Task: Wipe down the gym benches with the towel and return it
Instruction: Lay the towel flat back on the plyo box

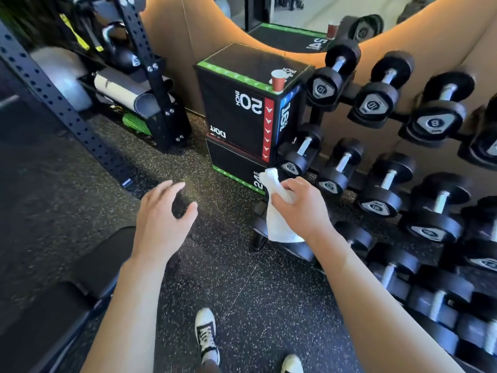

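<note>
White towel (pixel 277 211) bunched and gripped in right hand (pixel 301 208), hanging free near dumbbell rack (pixel 347 98), probably kept ready for wiping. Left hand (pixel 161 214) relaxed, nothing held, above black bench (pixel 88 267).

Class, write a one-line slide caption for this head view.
Right hand grips a white towel beside the dumbbell rack; left hand hovers open above the speckled floor.

Bright, even light fills the gym, strongest on the tan wall (pixel 443 41) at upper right, while the squat rack (pixel 53 90) corner at upper left sits dim. Wide-angle distortion bends the frame edges, and slight softness blurs the dumbbells (pixel 430 211) at far right.
</note>
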